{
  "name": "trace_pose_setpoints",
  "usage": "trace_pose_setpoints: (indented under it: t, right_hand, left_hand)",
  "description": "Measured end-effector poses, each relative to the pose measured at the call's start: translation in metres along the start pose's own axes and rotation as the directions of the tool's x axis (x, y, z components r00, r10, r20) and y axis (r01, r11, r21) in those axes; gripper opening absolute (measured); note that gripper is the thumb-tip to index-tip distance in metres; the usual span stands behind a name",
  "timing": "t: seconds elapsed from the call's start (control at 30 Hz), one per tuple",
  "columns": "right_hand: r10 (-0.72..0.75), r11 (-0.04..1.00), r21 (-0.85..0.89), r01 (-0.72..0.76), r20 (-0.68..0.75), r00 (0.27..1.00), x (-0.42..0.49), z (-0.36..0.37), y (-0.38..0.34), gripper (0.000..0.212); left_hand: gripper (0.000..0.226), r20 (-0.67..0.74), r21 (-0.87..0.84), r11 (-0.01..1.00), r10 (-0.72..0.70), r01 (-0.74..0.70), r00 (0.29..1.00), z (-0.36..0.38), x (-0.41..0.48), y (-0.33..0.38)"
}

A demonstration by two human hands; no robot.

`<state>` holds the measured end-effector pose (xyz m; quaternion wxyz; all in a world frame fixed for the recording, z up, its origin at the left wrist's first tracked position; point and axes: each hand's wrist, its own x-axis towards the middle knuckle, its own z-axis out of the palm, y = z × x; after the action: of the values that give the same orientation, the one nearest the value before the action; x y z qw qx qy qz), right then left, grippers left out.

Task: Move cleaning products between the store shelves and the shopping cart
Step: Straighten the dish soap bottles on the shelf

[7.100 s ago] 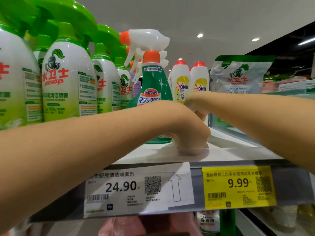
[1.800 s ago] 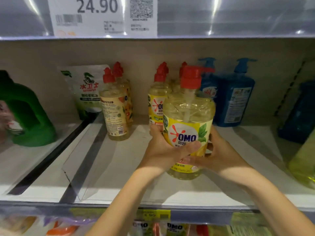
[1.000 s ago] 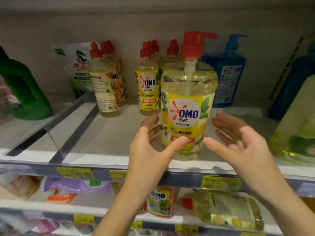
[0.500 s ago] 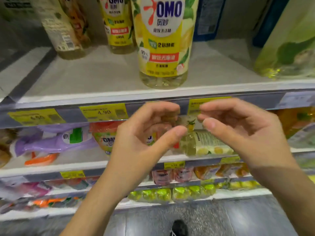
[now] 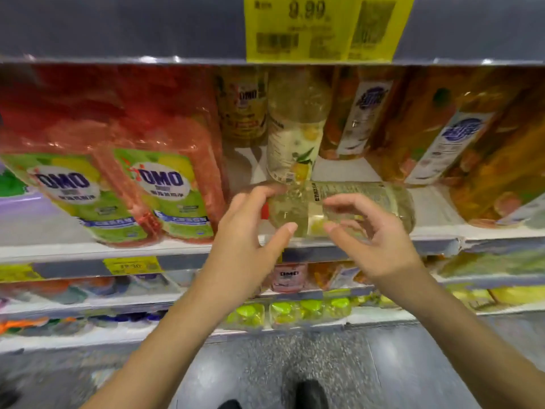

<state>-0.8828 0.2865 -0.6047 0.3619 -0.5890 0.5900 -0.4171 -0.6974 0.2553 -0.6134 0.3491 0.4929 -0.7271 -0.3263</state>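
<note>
left of the lying bottle [image 5: 362, 199], a red omo twin pack [image 5: 118, 184] stands on the same shelf [image 5: 88, 246]. the bottle, clear with pale yellow liquid, lies on its side at the shelf's front edge. the left hand [image 5: 250, 231] cups the bottle's left end, fingers curved over it and thumb below; i cannot tell whether it has clamped on. the right hand [image 5: 380, 243] hovers before the bottle's middle, loosely curved, released, holding nothing. right of the bottle stand orange bottles [image 5: 436, 137]. this looks like a pick-up from the shelf; next, both hands must close round the bottle and lift it clear, toward the cart, which is out of view.
</note>
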Motion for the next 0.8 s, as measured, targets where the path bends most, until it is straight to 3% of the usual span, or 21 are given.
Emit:
trace_pose_setpoints:
  t: [0.13, 0.2, 0.33, 0.43, 0.5, 0.63, 0.73, 0.8]
  right_hand:
    - [0.019, 0.967, -0.256, -0.016, 0.006, 1.000, 0.020, -0.010, 0.021, 0.028]
    - [-0.037, 0.914, -0.402, 0.054, 0.050, 0.998, 0.023, -0.015, 0.022, 0.032]
    - [0.040, 0.765, -0.635, 0.106, 0.212, 0.976, 0.031, -0.021, 0.026, 0.037]
    - [-0.151, 0.525, -0.807, 0.269, 0.223, 0.963, 0.040, -0.024, 0.038, 0.082]
    - [-0.083, 0.458, -0.852, 0.255, 0.245, 0.966, 0.045, -0.023, 0.045, 0.097]
    - [-0.142, 0.375, -0.890, 0.260, 0.222, 0.965, 0.056, -0.020, 0.059, 0.108]
    - [-0.131, 0.393, -0.881, 0.262, 0.229, 0.965, 0.062, -0.020, 0.057, 0.109]
    - [-0.143, 0.400, -0.878, 0.262, 0.223, 0.964, 0.064, -0.021, 0.056, 0.108]
  left_hand:
    - [0.051, 0.006, 0.092, 0.995, -0.022, 0.022, 1.000, 0.022, 0.017, -0.013]
    - [0.056, 0.061, 0.143, 0.989, -0.034, 0.025, 0.998, 0.031, 0.023, -0.018]
    - [0.062, 0.075, 0.166, 0.986, 0.006, -0.019, 0.997, 0.037, 0.032, -0.023]
    - [0.070, 0.114, 0.237, 0.968, 0.057, -0.083, 0.992, 0.039, 0.032, -0.026]
    - [0.069, 0.103, 0.247, 0.964, 0.071, -0.095, 0.992, 0.040, 0.029, -0.030]
    - [0.071, 0.102, 0.241, 0.964, 0.086, -0.109, 0.991, 0.041, 0.025, -0.036]
    - [0.061, 0.057, 0.220, 0.967, 0.122, -0.132, 0.991, 0.040, 0.021, -0.037]
    - [0.046, -0.060, 0.180, 0.978, 0.119, -0.107, 0.991, 0.042, 0.015, -0.039]
